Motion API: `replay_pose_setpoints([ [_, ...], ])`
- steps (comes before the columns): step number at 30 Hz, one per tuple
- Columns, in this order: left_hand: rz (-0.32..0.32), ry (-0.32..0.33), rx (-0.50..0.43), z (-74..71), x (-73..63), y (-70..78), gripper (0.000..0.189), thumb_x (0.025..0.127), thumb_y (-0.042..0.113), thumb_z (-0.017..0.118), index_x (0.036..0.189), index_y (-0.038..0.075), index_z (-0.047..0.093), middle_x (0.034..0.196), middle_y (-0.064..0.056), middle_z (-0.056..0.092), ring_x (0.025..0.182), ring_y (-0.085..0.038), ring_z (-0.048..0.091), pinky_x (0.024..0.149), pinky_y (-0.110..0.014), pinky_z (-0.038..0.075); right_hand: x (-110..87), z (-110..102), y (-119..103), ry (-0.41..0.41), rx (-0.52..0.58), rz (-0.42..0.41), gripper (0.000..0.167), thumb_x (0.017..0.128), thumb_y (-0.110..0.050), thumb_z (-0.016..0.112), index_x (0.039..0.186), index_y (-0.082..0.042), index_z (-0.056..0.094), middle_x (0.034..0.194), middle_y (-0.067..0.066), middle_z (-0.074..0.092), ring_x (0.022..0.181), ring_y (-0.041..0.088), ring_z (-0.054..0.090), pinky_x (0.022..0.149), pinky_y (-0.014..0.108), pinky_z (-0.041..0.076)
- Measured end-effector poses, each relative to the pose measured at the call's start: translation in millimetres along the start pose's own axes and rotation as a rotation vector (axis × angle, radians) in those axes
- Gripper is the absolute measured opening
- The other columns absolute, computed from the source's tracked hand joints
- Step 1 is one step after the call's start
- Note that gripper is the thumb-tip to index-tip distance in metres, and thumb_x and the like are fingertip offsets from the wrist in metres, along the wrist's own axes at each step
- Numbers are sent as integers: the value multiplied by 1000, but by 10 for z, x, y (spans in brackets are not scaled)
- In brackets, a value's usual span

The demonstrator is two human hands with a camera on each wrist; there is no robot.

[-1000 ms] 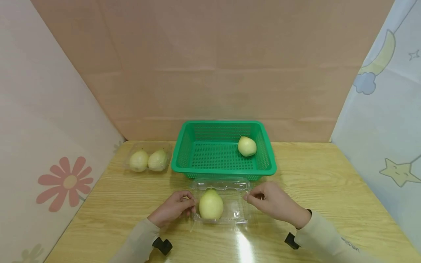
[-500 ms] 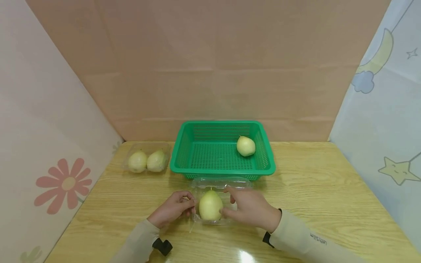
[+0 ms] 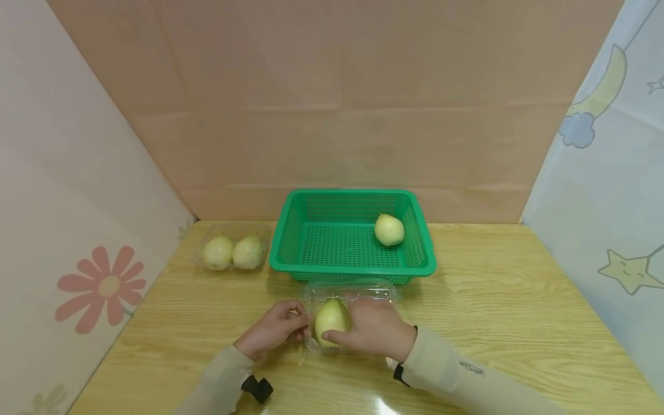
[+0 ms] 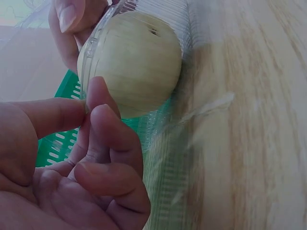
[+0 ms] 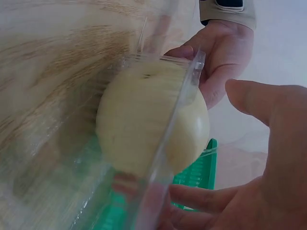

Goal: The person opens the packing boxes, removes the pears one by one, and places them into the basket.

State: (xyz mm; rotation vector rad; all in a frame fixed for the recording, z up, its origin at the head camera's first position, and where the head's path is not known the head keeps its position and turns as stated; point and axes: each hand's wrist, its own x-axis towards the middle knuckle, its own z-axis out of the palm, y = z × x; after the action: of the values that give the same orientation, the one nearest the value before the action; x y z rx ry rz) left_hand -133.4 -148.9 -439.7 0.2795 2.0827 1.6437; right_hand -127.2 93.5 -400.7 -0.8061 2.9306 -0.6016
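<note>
The pear [image 3: 333, 320] lay in the 9 o'clock half of the clear tray [image 3: 384, 286], which sat on the desk [image 3: 477, 276] at 6 o'clock of the green basket [image 3: 353, 271]. It looked firm and fairly heavy for its size, with smooth skin that would probably slip under a light touch and bruise under a hard squeeze. The likely best hold was round its widest part, thumb on the 6 o'clock flank and fingers on the 12 o'clock one, leaving the narrower end alone. The tray, by contrast, seemed thin, light and springy, apt to flex or skid if its wall were pushed, so its rim was the sounder place to steady it. The right grip [image 3: 378, 328] came round the pear from 3 o'clock, spread wide: the right wrist view showed a gap between the thumb [image 5: 242, 98] and the skin, while the fingers lay close to the 12 o'clock side, whether touching it I could not tell. The left grip [image 3: 277, 328], at 9 o'clock, was narrow, thumb and forefinger pinching the tray's rim. A loose pear [image 3: 389, 230] lay in the basket, toward 1 o'clock.
</note>
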Motion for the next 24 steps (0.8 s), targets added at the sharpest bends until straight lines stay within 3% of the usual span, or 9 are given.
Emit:
replay_pose_setpoints([
  [10, -16, 4, 0, 5, -5, 11, 21, 100, 19, 61, 95, -1, 59, 74, 1, 67, 64, -11, 55, 50, -22, 36, 66, 85, -67, -26, -55, 28, 77, 79, -67, 68, 124, -5, 63, 72, -4, 60, 64, 12, 56, 47, 31, 38],
  [18, -4, 7, 7, 2, 1, 13, 20, 101, 18, 60, 94, 0, 60, 74, 1, 66, 64, -12, 56, 50, -21, 36, 86, 122, -75, -31, -55, 42, 81, 78, -66, 69, 128, -3, 60, 76, -2, 62, 66, 13, 57, 47, 30, 39],
  [24, -4, 9, 17, 5, -2, 12, 21, 101, 19, 61, 93, 0, 60, 74, 1, 66, 64, -12, 56, 50, -21, 36, 95, 136, -66, -61, 5, 39, 77, 79, -61, 70, 129, -3, 57, 77, -2, 60, 67, 13, 55, 48, 30, 40],
])
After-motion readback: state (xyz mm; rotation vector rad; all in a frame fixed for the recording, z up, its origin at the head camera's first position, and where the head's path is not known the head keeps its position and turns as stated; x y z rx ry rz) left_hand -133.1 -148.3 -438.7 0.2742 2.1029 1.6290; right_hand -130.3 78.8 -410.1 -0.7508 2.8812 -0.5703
